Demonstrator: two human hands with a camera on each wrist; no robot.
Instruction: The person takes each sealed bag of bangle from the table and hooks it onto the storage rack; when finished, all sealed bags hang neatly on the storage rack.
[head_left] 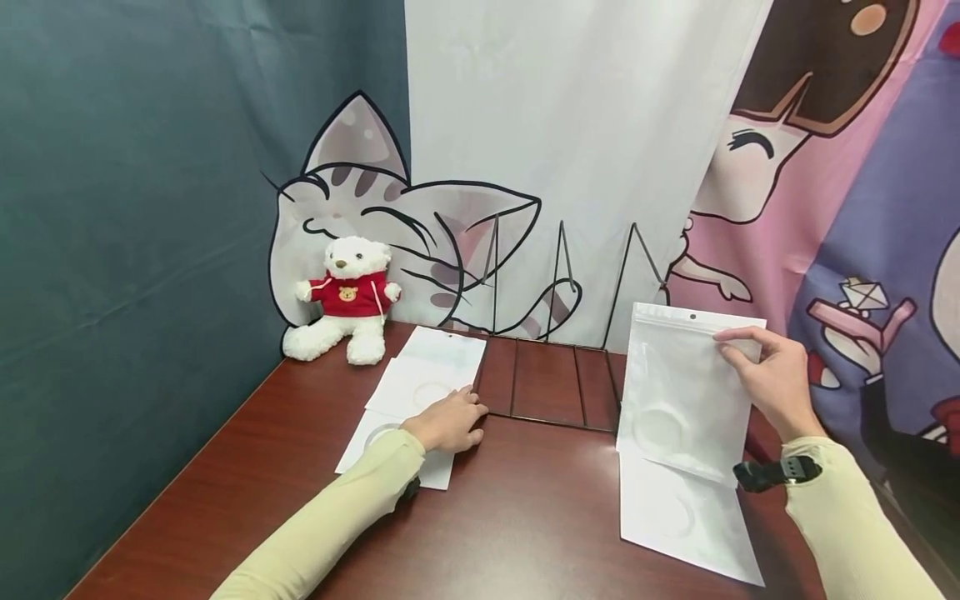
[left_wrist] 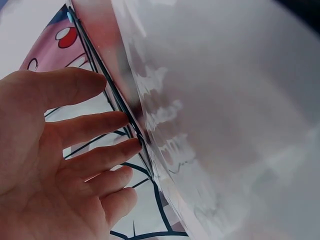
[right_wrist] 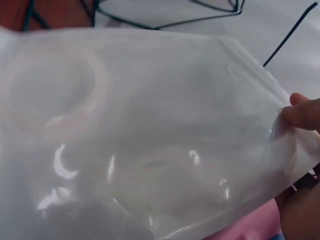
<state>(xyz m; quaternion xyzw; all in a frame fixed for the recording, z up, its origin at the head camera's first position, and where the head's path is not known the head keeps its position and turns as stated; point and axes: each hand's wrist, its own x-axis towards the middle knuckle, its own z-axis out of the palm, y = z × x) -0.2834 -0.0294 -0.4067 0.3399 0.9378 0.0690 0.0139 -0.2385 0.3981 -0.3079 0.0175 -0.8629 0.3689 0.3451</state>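
Observation:
My right hand point(head_left: 772, 371) pinches the top edge of a white zip pouch point(head_left: 690, 392), which stands raised at the right. A faint ring shape shows in it, clearer in the right wrist view of the pouch point(right_wrist: 165, 120). Below it a second white pouch point(head_left: 682, 521) lies on the table. At the left end of a black wire rack point(head_left: 551, 422), my left hand point(head_left: 446, 421) reaches across some white pouches point(head_left: 442, 354) that overlap on the table. In the left wrist view its extended fingers point(left_wrist: 95, 127) meet the rack's wires.
A white teddy bear point(head_left: 348, 300) in a red sweater sits at the back left of the brown table point(head_left: 247, 467). Wire peaks of the rack rise before a cartoon-printed curtain point(head_left: 585, 108). Dark green fabric point(head_left: 150, 167) hangs along the left side.

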